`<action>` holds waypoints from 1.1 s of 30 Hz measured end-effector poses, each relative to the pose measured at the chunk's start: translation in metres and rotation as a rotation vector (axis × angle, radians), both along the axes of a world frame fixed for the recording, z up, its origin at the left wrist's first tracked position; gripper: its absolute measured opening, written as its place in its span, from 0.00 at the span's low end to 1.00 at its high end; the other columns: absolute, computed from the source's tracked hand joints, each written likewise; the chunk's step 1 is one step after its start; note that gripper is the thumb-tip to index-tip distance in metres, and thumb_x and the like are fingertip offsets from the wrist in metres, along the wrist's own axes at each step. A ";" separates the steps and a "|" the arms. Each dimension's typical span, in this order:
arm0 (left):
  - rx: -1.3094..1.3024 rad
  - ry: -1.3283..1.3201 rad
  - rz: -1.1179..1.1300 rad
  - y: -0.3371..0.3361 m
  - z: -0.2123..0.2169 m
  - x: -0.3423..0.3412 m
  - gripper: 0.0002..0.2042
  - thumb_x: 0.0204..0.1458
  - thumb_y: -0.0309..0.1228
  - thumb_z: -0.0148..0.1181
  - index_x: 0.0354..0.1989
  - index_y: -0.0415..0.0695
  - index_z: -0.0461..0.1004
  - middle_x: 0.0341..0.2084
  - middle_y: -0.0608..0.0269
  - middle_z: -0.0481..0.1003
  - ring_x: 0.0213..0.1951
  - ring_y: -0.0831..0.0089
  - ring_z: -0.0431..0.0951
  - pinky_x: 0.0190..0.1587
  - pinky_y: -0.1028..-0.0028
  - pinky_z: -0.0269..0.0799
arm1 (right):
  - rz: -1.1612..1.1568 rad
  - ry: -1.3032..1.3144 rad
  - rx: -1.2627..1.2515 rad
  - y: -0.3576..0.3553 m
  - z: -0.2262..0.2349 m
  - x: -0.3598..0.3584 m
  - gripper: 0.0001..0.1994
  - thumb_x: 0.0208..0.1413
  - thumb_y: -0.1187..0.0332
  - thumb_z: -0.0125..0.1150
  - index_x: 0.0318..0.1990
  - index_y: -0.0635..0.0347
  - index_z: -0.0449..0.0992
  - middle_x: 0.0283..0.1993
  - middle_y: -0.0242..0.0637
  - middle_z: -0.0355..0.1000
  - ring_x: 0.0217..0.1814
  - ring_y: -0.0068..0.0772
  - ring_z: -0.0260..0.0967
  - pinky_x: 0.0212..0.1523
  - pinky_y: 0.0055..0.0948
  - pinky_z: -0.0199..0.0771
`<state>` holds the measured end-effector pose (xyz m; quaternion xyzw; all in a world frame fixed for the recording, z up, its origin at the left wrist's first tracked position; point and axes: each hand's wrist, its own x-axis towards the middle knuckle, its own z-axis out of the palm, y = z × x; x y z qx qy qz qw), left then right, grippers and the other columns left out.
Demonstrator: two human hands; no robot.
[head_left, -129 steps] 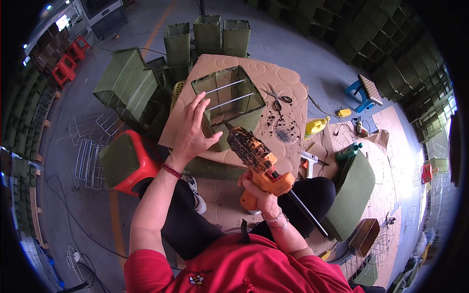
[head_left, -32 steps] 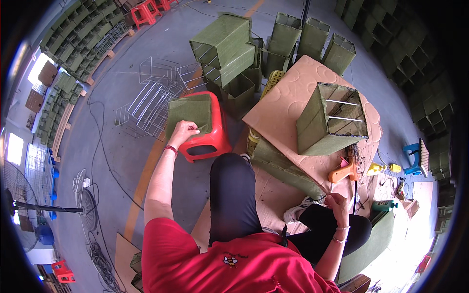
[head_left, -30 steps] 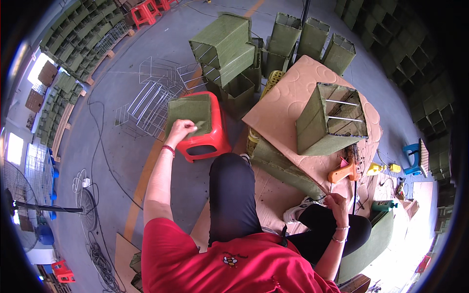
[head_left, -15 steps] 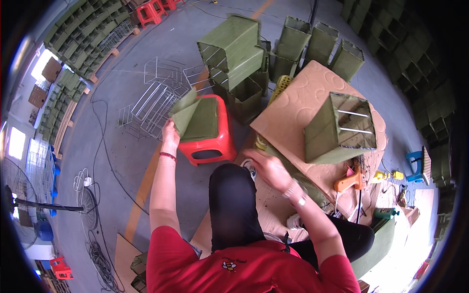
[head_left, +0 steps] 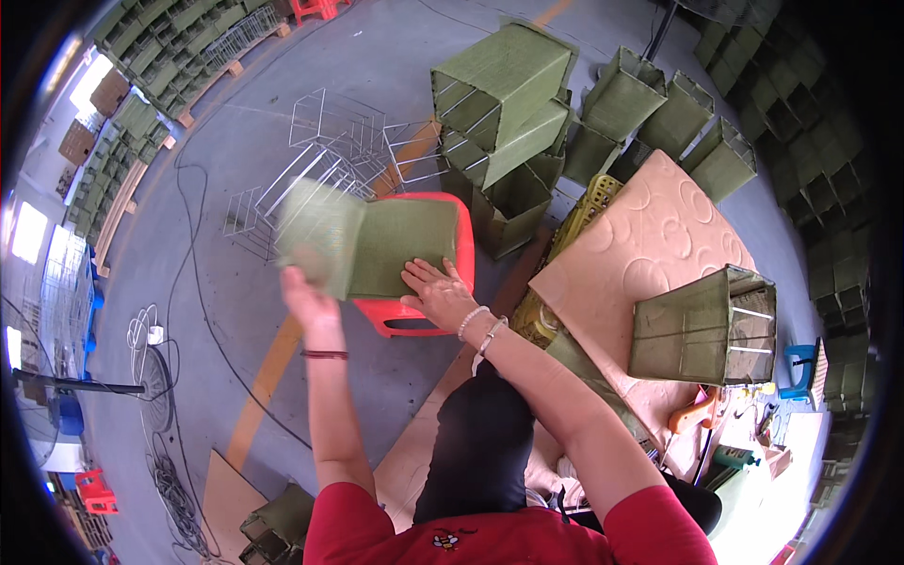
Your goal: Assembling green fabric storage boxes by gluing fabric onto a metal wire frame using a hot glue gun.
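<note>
Press square green fabric panel (head_left: 406,237) under flat right hand (head_left: 441,296); lift thin green fabric sheet (head_left: 320,218), pinched in left hand (head_left: 311,296), at 9 o'clock.

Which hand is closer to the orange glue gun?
Right. The right hand rests on green fabric on the red stool, left of the glue gun; the left hand, farther left, holds a raised green sheet.

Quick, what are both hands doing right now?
Left hand: closed on the lifted green sheet, though both look blurry.
Right hand: open, fingers spread on the green piece atop the red stool.
</note>
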<state>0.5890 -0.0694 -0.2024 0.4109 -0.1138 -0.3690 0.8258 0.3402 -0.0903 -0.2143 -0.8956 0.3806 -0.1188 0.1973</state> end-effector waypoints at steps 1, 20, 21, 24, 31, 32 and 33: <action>0.016 0.020 0.080 0.007 0.029 0.022 0.16 0.65 0.34 0.41 0.56 0.41 0.65 0.53 0.58 0.70 0.53 0.64 0.72 0.58 0.61 0.68 | 0.005 0.002 0.006 -0.001 0.004 -0.001 0.27 0.62 0.49 0.45 0.62 0.58 0.64 0.70 0.35 0.55 0.75 0.32 0.45 0.72 0.54 0.42; 0.045 -0.099 -0.873 0.091 0.279 -0.180 0.16 0.60 0.37 0.56 0.52 0.43 0.72 0.46 0.62 0.76 0.47 0.72 0.76 0.51 0.71 0.73 | -0.219 -1.500 0.822 0.130 0.175 -0.129 0.36 0.63 0.40 0.39 0.62 0.66 0.63 0.58 0.45 0.67 0.60 0.39 0.65 0.61 0.37 0.64; 0.050 -0.102 -0.937 0.089 0.284 -0.187 0.16 0.60 0.38 0.55 0.52 0.43 0.72 0.46 0.61 0.76 0.47 0.72 0.76 0.51 0.70 0.73 | -0.119 -1.746 0.996 0.142 0.191 -0.146 0.39 0.61 0.35 0.37 0.62 0.66 0.63 0.57 0.46 0.68 0.59 0.42 0.66 0.60 0.40 0.65; -0.093 -0.012 -1.146 0.090 0.285 -0.219 0.18 0.59 0.40 0.55 0.52 0.41 0.71 0.46 0.57 0.76 0.48 0.68 0.77 0.51 0.65 0.74 | -0.068 -1.801 0.865 0.167 0.213 -0.200 0.44 0.59 0.31 0.29 0.62 0.66 0.62 0.58 0.46 0.67 0.59 0.42 0.67 0.59 0.43 0.66; -0.125 0.092 -1.358 0.105 0.246 -0.348 0.12 0.59 0.35 0.57 0.48 0.46 0.75 0.43 0.67 0.77 0.47 0.75 0.76 0.51 0.70 0.73 | -0.814 -0.890 0.368 0.250 0.244 -0.387 0.22 0.65 0.57 0.50 0.55 0.68 0.68 0.49 0.37 0.71 0.49 0.26 0.69 0.50 0.27 0.70; -0.151 0.132 -1.364 0.117 0.256 -0.350 0.14 0.60 0.37 0.55 0.51 0.46 0.74 0.44 0.66 0.77 0.48 0.74 0.76 0.52 0.70 0.73 | -0.725 -1.064 0.217 0.243 0.244 -0.416 0.25 0.64 0.55 0.51 0.57 0.69 0.67 0.54 0.43 0.69 0.55 0.31 0.66 0.55 0.30 0.67; -0.181 0.175 -1.377 0.124 0.263 -0.350 0.15 0.61 0.38 0.53 0.53 0.46 0.72 0.46 0.65 0.76 0.50 0.73 0.76 0.53 0.69 0.73 | -0.631 -1.233 0.066 0.229 0.244 -0.445 0.28 0.63 0.53 0.53 0.59 0.71 0.66 0.59 0.48 0.67 0.62 0.35 0.64 0.61 0.33 0.64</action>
